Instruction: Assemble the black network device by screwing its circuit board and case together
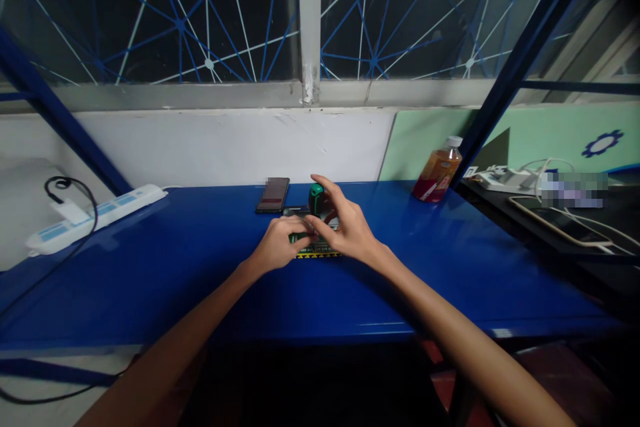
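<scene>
A screwdriver (316, 195) with a green and black handle stands roughly upright near the middle of the blue table. My right hand (347, 220) is around its handle, the thumb low and the index finger raised beside the top. My left hand (280, 242) is low on the near left of it, thumb and fingers drawn together; what lies between them is hidden. Beneath both hands is a flat green piece (320, 249) with a yellow and black front edge, mostly covered. A dark object (296, 211) shows just behind my left fingers, too hidden to name.
A dark phone (273, 195) lies on the blue table (200, 267) behind my left hand. At the left is a white power strip (100, 219) with a black cable. A drink bottle (438, 171) stands back right. Further right, another phone (555, 219) lies among white cables.
</scene>
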The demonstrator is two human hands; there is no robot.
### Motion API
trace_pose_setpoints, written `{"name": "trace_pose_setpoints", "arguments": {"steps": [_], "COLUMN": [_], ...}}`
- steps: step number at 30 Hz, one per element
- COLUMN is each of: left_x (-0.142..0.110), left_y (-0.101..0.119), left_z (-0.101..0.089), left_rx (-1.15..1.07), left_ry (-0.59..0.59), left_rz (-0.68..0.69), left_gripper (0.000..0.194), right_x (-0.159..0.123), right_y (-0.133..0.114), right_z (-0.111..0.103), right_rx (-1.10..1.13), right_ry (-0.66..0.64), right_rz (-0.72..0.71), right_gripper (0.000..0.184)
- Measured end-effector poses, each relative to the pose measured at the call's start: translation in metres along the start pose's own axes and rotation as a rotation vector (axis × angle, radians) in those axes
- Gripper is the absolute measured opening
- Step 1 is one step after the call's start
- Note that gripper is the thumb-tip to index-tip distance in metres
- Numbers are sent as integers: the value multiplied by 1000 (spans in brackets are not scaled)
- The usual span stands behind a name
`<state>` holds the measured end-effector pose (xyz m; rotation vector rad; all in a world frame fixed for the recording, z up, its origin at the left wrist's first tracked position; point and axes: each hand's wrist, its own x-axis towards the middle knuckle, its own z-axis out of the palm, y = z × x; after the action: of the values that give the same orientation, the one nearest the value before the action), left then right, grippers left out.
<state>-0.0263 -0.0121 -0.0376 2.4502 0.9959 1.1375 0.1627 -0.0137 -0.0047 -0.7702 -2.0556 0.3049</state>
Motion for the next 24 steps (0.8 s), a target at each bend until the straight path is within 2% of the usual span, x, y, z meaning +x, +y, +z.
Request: {"name": "trace_pose_setpoints", "arguments": {"steps": [15, 19, 24], "left_x": [0, 1, 1], "left_y": [2, 4, 3], "left_z": [-2, -3, -2], "left_rx": [-8, -12, -11], "left_ry": [-101, -95, -47], "left_rz": [2, 17, 58], "left_gripper": [17, 17, 12], "right_x": [1, 0, -1], "right_y": [0, 0, -1], "right_z": [-4, -4, -4], "right_rx": [23, 24, -18], "right_ry": [8, -16, 21], "right_rz": [-23, -27, -59], "right_gripper": [62, 62, 58]}}
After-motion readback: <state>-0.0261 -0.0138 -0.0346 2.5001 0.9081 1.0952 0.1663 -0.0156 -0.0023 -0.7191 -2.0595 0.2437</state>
